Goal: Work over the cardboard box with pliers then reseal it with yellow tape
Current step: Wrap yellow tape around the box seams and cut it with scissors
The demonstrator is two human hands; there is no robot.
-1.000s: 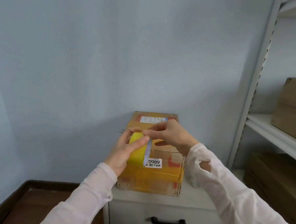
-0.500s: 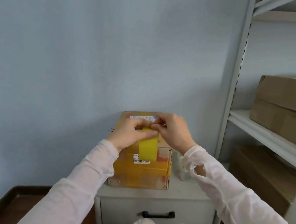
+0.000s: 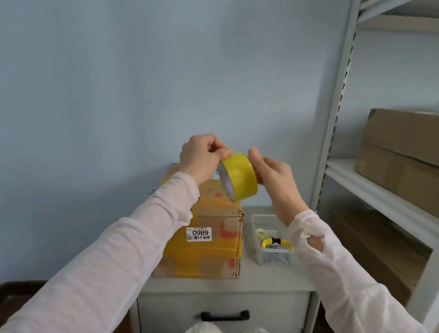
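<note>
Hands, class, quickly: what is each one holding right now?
Left hand: pinches the yellow tape roll at its rim.
Right hand: grips the roll's other side.

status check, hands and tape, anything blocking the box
Left hand and right hand both grip the yellow tape roll. Roll held above the cardboard box. Pliers in the clear tray beside it, nothing blocking.

Glossy yellow tape roll point(image 3: 241, 177), matt worn cardboard box point(image 3: 212, 222), clear plastic tray point(image 3: 259, 223)
</note>
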